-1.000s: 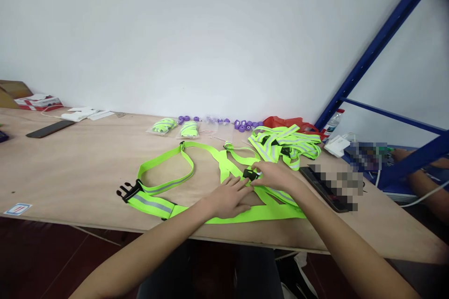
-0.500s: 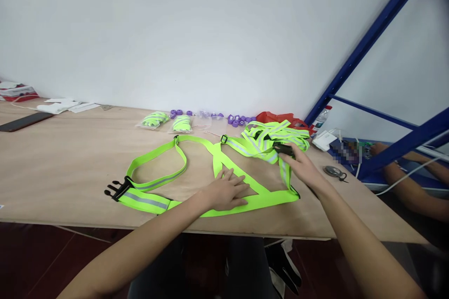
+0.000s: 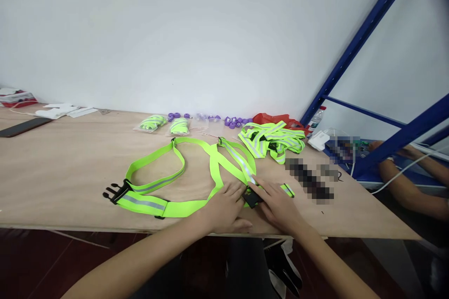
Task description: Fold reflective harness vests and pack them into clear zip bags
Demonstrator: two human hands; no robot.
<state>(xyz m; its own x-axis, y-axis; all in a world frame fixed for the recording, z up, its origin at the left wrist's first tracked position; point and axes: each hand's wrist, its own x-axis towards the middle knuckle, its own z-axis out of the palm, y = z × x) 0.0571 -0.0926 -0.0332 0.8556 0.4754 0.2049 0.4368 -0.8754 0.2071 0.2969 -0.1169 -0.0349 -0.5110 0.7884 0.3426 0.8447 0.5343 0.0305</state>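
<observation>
A neon-yellow reflective vest of elastic straps (image 3: 185, 208) lies spread on the table in front of me. Its left end carries a black pronged buckle half (image 3: 117, 192). My left hand (image 3: 224, 208) rests palm down across the lower band, fingers extended, pressing on it. Close beside it, my right hand (image 3: 278, 205) has its fingers on a black buckle half (image 3: 251, 197), where the vest's right end is folded inward. A short strap piece (image 3: 287, 190) sticks out beyond that hand. Part of the lower band is hidden under both hands.
Behind lie a heap of matching straps (image 3: 271, 140), a red bag (image 3: 277, 119), purple pieces (image 3: 235, 122) and bagged straps (image 3: 179, 126). A pixelated dark object (image 3: 310, 180) is at right. Beyond the blue frame (image 3: 361, 46), another person's arms (image 3: 403, 182) show.
My right hand has come left and nearer, bringing the black buckle half from beside the strap heap to my left hand. The vest's right side is now folded inward. My left hand shifted slightly.
</observation>
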